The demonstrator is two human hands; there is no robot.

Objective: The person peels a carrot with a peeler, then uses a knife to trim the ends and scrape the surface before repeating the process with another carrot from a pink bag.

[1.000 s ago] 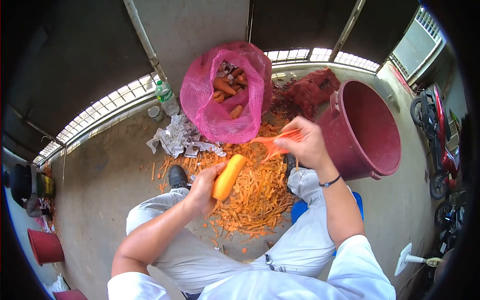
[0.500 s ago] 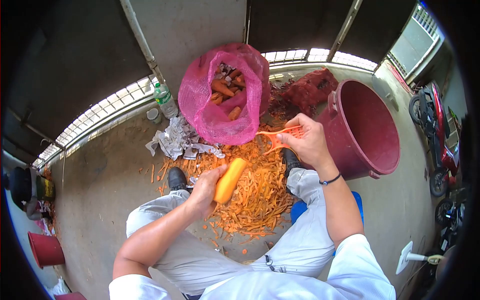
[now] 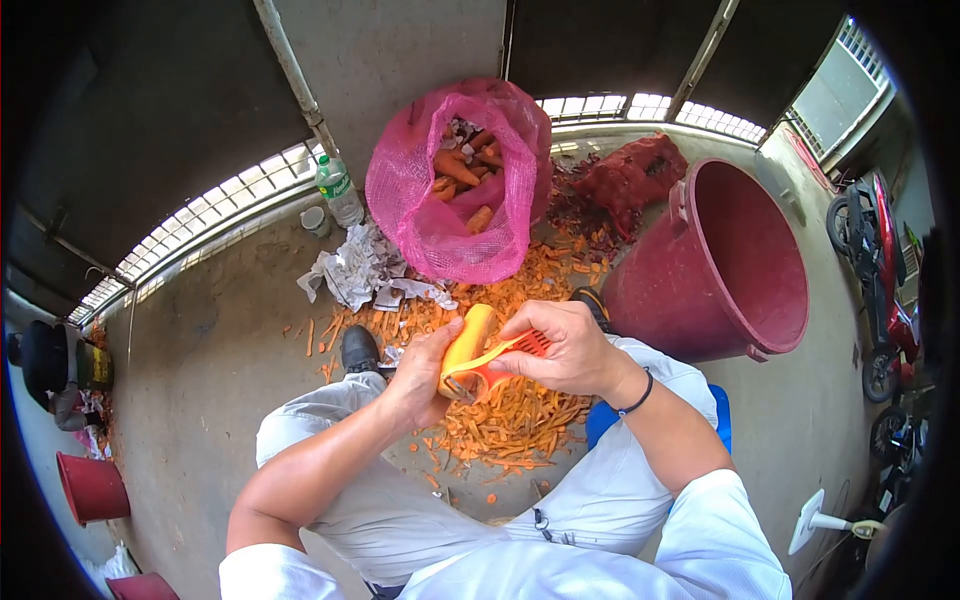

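My left hand [image 3: 422, 378] is closed around a thick, peeled-looking carrot [image 3: 470, 337], held tilted over the floor between my knees. In my right hand [image 3: 572, 350] is an orange peeler [image 3: 507, 352], gripped by its handle. The peeler's head lies against the lower end of the carrot, close to my left fingers. Below both hands spreads a heap of carrot peelings [image 3: 515, 425]. Beyond them stands a pink mesh sack [image 3: 465, 255], its mouth wide and several unpeeled carrots [image 3: 458, 168] inside.
A large maroon bucket [image 3: 665, 290] leans on its side at the right, near a red mesh sack [image 3: 640, 180]. Crumpled paper [image 3: 357, 265] and a plastic bottle [image 3: 340, 193] are left of the pink sack. A small red bucket [image 3: 92, 488] stands far left; motorcycles [image 3: 868, 250] at right.
My right hand has come down and left, bringing the peeler from the air onto the carrot's lower end. My left hand still holds the carrot, slightly shifted.
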